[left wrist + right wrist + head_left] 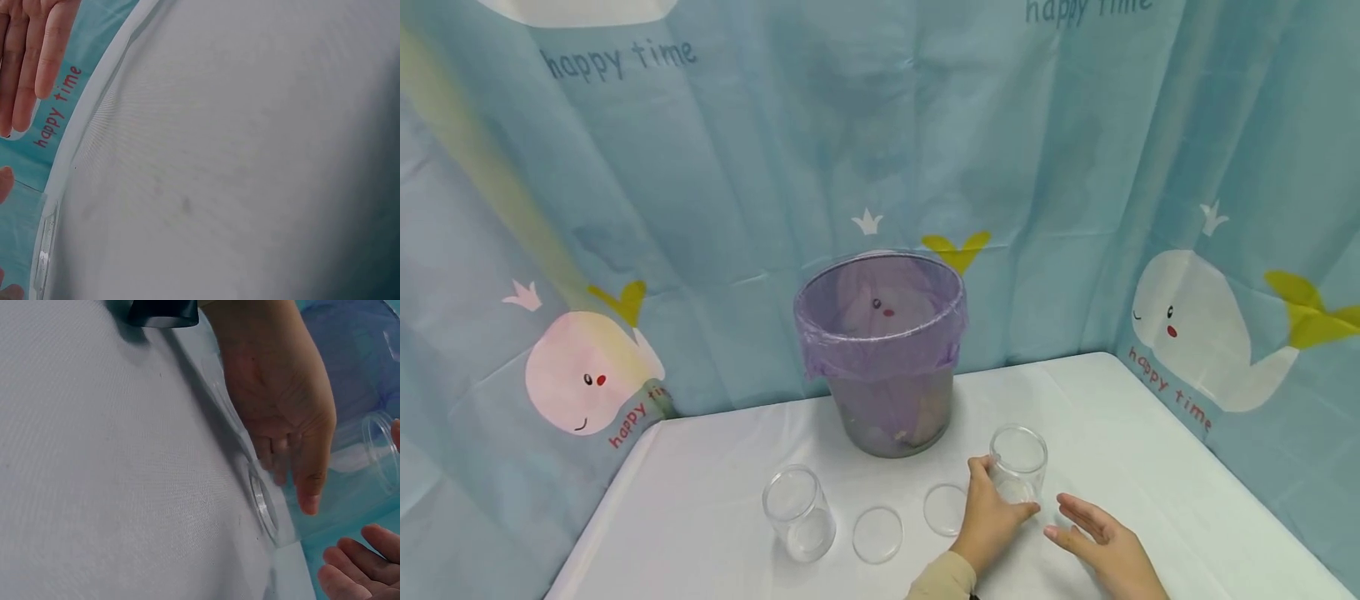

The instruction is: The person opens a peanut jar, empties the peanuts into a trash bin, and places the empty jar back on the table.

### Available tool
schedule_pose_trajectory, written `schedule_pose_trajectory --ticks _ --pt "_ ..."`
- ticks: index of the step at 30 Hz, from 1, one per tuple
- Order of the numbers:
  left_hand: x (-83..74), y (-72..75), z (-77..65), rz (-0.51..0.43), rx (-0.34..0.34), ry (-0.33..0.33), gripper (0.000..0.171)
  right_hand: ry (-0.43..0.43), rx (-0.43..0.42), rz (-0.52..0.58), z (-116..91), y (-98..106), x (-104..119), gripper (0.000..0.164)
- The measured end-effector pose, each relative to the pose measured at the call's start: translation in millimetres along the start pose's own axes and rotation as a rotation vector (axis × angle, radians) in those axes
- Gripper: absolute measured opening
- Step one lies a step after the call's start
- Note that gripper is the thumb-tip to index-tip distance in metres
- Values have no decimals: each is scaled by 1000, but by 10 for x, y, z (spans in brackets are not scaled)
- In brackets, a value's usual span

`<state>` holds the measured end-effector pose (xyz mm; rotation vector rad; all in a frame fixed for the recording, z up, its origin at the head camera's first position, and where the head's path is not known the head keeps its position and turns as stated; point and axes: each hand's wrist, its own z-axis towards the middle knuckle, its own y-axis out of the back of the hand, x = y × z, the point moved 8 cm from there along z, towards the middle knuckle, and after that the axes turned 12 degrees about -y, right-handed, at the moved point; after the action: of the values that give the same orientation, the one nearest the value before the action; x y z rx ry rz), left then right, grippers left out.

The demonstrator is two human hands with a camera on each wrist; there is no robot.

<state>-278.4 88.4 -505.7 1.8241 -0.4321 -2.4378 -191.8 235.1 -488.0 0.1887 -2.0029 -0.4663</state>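
Observation:
My left hand [990, 518] holds the lower side of a clear, open-topped jar [1028, 479], its fingers and thumb curled round the wall. That jar stands upright on the table at the right. In the right wrist view the left hand [284, 394] spans the jar [350, 490] near its base. Just right of the jar, apart from it, my right hand [1108, 550] is open with nothing in it. Two clear round lids [877, 535] lie flat in the middle; the left hand partly covers the right-hand lid [942, 510]. A second clear jar [800, 515] stands upright at the left.
Behind the jars stands a bin [891, 408] lined with a purple bag [883, 354]. A white cloth covers the table [700, 492]. Blue curtains [737, 167] with whale prints hang at the back and sides.

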Motion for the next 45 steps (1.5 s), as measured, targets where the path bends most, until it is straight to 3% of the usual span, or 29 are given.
schedule_pose_trajectory --ticks 18,26,32,38,45 --pt "7 -15 -35 2 -27 2 81 -30 11 8 12 0 -14 80" --pt "33 16 11 -19 16 15 90 -41 -3 -16 45 26 -11 82" --pt "10 59 23 39 52 5 101 -35 0 -33 58 35 -2 82" --pt "-124 302 24 124 154 -26 95 -12 -14 -66 101 80 61 83" --pt "-303 902 80 244 187 -98 90 0 8 -48 186 299 254 85"
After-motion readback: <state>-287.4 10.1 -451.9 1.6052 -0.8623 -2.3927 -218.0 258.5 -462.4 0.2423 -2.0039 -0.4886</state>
